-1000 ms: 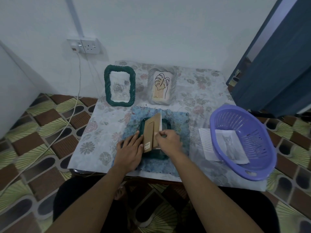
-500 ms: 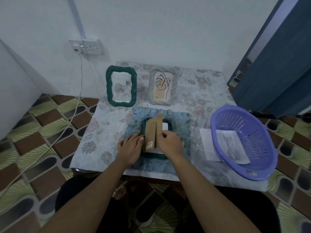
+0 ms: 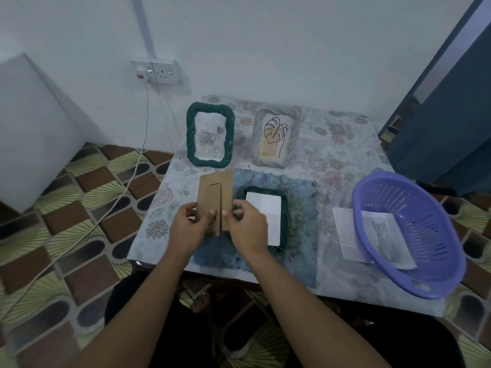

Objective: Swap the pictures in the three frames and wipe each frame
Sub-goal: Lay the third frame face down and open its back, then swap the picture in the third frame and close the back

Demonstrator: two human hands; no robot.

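left hand (image 3: 187, 226), right hand (image 3: 248, 227) hide backing board (image 3: 214, 195) bottom edge.

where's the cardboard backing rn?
Head view, centre-left: backing held by both hands, just left of the open frame on the blue mat.

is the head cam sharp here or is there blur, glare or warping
Head view: dim, bluish, flat light. The hands and cardboard backing are slightly soft. The wide lens bends the door edge and the basket. No strong glare; the two standing frames' pictures read clearly.
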